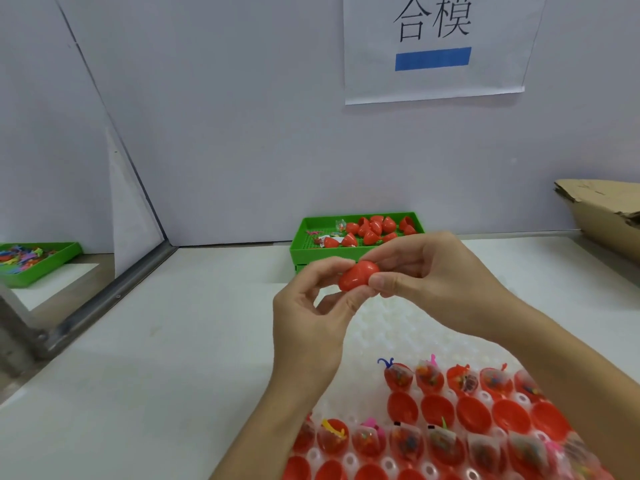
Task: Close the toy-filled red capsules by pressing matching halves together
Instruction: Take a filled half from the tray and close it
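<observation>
Both hands hold one red capsule [358, 276] in mid-air above the white table. My left hand [308, 327] grips its lower left end between thumb and fingers. My right hand [426, 268] pinches its upper right end with thumb below and fingers over the top. The two halves look joined. Below, a white dimpled tray [391, 327] carries rows of red halves: some filled with bagged toys [398, 375], others empty [438, 408].
A green tray [356, 256] behind the hands holds several red capsules and loose toys. Another green tray [38, 263] with colourful toys sits at far left beyond a metal frame [114, 296]. A cardboard box [602, 216] lies at right. A paper sign hangs on the wall.
</observation>
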Motion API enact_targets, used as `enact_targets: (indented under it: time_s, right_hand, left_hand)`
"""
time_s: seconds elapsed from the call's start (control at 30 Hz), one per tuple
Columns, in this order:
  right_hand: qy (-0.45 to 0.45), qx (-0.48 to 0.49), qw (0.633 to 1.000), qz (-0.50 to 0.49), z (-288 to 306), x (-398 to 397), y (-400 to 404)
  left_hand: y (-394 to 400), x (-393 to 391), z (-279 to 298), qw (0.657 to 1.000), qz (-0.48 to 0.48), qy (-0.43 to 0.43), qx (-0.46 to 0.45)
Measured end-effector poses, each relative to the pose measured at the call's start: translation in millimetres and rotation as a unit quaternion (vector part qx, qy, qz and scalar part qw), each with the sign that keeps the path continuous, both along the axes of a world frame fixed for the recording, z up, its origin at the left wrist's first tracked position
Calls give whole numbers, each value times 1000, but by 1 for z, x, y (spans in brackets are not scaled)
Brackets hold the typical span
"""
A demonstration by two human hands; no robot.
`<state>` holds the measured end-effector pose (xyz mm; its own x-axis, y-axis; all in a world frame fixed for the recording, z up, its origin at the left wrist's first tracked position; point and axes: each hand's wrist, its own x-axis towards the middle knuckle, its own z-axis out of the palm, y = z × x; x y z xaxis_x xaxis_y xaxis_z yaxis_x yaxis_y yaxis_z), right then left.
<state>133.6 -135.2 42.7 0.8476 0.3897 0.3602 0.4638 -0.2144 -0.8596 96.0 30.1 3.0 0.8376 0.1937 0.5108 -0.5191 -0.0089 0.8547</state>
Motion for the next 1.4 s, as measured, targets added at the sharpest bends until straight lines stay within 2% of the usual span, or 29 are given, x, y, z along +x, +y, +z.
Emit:
enact_targets:
  time_s: [0.27,0.53,0.97,1.4]
  right_hand:
    - [22,19,1000,9,-2,1,1]
    - [1,0,1000,2,0,-1,2]
    - [-1,11,1000,-11,-2,-1,6]
    - [-61,-34,996,-59,-6,-8,16]
  left_hand:
    - [2,0,2,1000,-13,14,11]
    - [5,0,1,999,-16,31,40]
    - [5,1,1,998,2,23,54]
    - [3,3,-7,995,38,-21,87]
